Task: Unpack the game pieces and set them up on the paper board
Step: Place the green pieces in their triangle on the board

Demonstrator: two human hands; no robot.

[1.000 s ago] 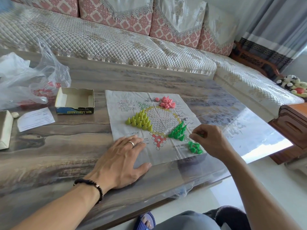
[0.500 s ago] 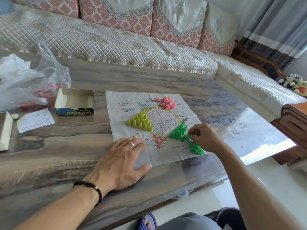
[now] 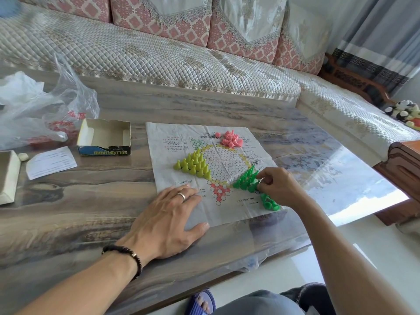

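Left hand (image 3: 169,220) flat, fingers spread (pinning paper board (image 3: 229,210)) — right hand (image 3: 280,186) fingers pinch a green piece (image 3: 256,186).

Cardboard box (image 3: 105,142): side panel carries pale block lettering, seen upside down, not legible with certainty; paper board (image 3: 179,144): small red print, unreadable; paper slip (image 3: 51,162): faint lines, unreadable; plastic bag (image 3: 63,123): red marks, illegible.

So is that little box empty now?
Empty as far as can be seen: the box lies open on the table, only its bare inside showing.
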